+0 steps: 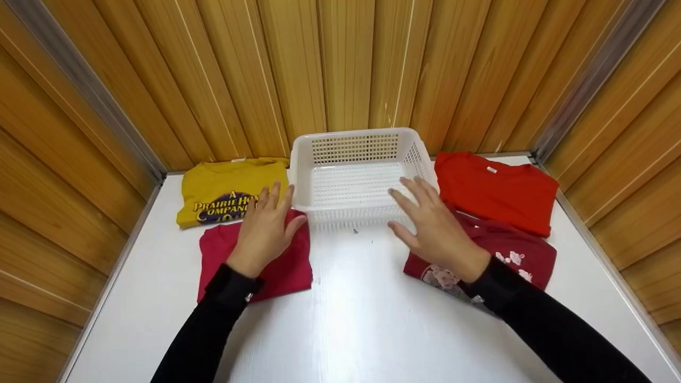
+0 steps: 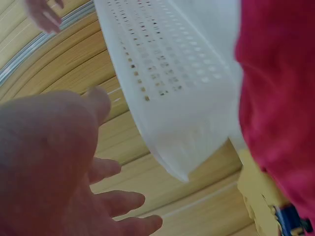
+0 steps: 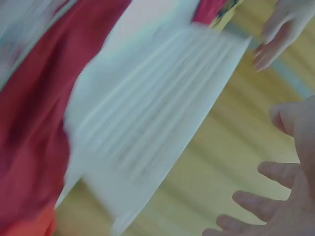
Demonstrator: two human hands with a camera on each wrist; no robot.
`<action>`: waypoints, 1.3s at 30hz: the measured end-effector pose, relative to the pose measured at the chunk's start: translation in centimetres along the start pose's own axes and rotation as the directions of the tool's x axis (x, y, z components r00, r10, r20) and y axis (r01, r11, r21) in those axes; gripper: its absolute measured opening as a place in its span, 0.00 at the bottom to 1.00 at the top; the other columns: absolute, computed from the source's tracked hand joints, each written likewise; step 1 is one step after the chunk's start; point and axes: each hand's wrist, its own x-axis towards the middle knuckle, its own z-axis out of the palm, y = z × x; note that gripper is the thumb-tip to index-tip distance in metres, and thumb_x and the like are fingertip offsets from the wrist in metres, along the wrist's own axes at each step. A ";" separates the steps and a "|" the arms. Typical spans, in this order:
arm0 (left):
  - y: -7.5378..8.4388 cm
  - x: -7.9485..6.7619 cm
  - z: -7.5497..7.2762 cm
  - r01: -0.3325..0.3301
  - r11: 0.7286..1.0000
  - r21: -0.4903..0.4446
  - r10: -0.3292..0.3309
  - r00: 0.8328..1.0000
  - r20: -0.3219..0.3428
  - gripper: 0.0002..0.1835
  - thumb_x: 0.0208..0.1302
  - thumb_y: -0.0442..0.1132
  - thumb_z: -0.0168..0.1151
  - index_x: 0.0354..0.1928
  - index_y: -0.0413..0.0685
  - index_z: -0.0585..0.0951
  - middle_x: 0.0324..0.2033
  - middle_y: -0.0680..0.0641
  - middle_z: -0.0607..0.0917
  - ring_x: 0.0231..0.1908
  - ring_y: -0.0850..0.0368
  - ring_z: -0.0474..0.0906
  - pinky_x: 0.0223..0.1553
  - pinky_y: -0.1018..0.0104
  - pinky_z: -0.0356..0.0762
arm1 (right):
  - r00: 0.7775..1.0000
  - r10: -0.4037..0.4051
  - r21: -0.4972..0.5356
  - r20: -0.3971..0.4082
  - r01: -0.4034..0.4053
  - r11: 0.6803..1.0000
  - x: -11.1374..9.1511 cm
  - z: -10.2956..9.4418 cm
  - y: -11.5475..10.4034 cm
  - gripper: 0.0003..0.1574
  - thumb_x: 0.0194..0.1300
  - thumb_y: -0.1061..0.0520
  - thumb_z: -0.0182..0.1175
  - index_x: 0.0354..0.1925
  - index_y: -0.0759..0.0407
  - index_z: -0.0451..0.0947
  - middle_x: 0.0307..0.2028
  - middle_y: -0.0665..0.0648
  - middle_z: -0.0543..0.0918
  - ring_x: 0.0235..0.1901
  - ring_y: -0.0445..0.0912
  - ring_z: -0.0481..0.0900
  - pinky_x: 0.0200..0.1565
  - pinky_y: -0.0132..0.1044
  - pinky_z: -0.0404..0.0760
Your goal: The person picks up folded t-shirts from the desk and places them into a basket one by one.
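My left hand (image 1: 264, 229) hovers with spread fingers over a folded crimson shirt (image 1: 287, 266), near the basket's left front corner. Behind it lies a folded yellow shirt (image 1: 213, 183) with printed lettering. My right hand (image 1: 436, 226), fingers also spread, is above a folded dark red shirt (image 1: 526, 250) with pale flower prints. A bright red folded shirt (image 1: 500, 191) lies behind that one and overlaps its back edge. Between the hands stands a white plastic basket (image 1: 356, 183) with nothing in it. Both wrist views show the hands apart from the basket, holding nothing.
A white table (image 1: 362, 330) carries everything. Wood-panelled walls (image 1: 346, 64) rise at the back and both sides, with the basket close to the back wall. A tiny dark speck (image 1: 356, 231) lies in front of the basket.
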 end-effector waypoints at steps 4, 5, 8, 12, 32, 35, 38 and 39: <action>-2.6 -2.8 0.3 -0.009 1.000 0.000 0.009 0.998 -0.055 0.33 0.71 0.57 0.55 0.73 0.53 0.67 0.70 0.38 0.71 0.68 0.36 0.69 0.66 0.37 0.67 | 0.985 -0.169 0.092 0.027 0.166 0.982 -0.3 2.2 -3.6 0.32 0.69 0.46 0.60 0.68 0.50 0.70 0.68 0.56 0.71 0.68 0.50 0.67 0.66 0.48 0.74; -3.3 -3.5 0.4 -0.012 1.000 -0.003 0.011 0.997 -0.072 0.30 0.70 0.55 0.57 0.70 0.51 0.71 0.66 0.38 0.76 0.63 0.37 0.75 0.62 0.39 0.73 | 0.978 -0.202 0.116 0.046 0.196 0.974 -0.2 2.9 -4.4 0.30 0.69 0.47 0.60 0.67 0.51 0.72 0.66 0.56 0.73 0.66 0.49 0.69 0.65 0.46 0.75; -5.7 -5.3 0.6 0.002 1.000 -0.019 -0.004 0.995 -0.104 0.22 0.67 0.51 0.63 0.58 0.48 0.81 0.51 0.40 0.86 0.48 0.39 0.84 0.50 0.44 0.82 | 0.949 -0.287 0.159 0.129 0.266 0.951 0.3 5.1 -6.6 0.25 0.70 0.48 0.58 0.62 0.53 0.76 0.63 0.56 0.77 0.63 0.49 0.73 0.65 0.43 0.75; -9.1 -7.1 1.0 0.071 0.997 -0.026 -0.073 0.993 -0.089 0.17 0.63 0.48 0.67 0.49 0.45 0.85 0.42 0.40 0.88 0.40 0.40 0.84 0.42 0.43 0.82 | 0.896 -0.338 0.168 0.289 0.300 0.939 1.8 8.1 -9.1 0.24 0.72 0.46 0.55 0.61 0.54 0.78 0.63 0.56 0.78 0.63 0.50 0.75 0.66 0.43 0.74; -13.2 -8.9 2.0 0.091 0.996 0.004 -0.090 0.981 0.171 0.29 0.61 0.52 0.69 0.58 0.39 0.81 0.56 0.31 0.81 0.50 0.33 0.77 0.52 0.39 0.79 | 0.797 -0.171 -0.098 0.579 0.276 0.956 5.2 15.2 -14.4 0.39 0.73 0.31 0.45 0.72 0.48 0.66 0.74 0.59 0.64 0.73 0.60 0.64 0.72 0.52 0.65; -12.1 -8.6 1.8 0.024 0.999 0.045 -0.031 0.985 0.170 0.25 0.58 0.53 0.71 0.50 0.41 0.85 0.43 0.34 0.86 0.40 0.38 0.78 0.42 0.42 0.82 | 0.794 -0.164 -0.111 0.585 0.279 0.954 4.4 14.4 -13.9 0.39 0.72 0.30 0.45 0.72 0.47 0.67 0.74 0.59 0.65 0.72 0.60 0.65 0.71 0.54 0.66; -10.9 -8.2 1.6 -0.008 0.997 0.076 -0.007 0.983 0.185 0.23 0.56 0.55 0.72 0.44 0.45 0.87 0.31 0.40 0.84 0.33 0.45 0.76 0.34 0.48 0.81 | 0.794 -0.151 -0.120 0.589 0.271 0.955 3.5 13.4 -13.3 0.39 0.71 0.29 0.46 0.71 0.46 0.68 0.73 0.58 0.66 0.72 0.59 0.66 0.70 0.54 0.67; -10.5 -8.0 1.6 -0.015 0.997 0.081 -0.001 0.982 0.190 0.23 0.55 0.56 0.73 0.43 0.46 0.87 0.29 0.42 0.83 0.32 0.46 0.75 0.33 0.49 0.80 | 0.794 -0.146 -0.121 0.589 0.266 0.956 3.2 13.1 -13.0 0.39 0.71 0.29 0.46 0.71 0.46 0.68 0.73 0.58 0.66 0.72 0.59 0.66 0.70 0.54 0.67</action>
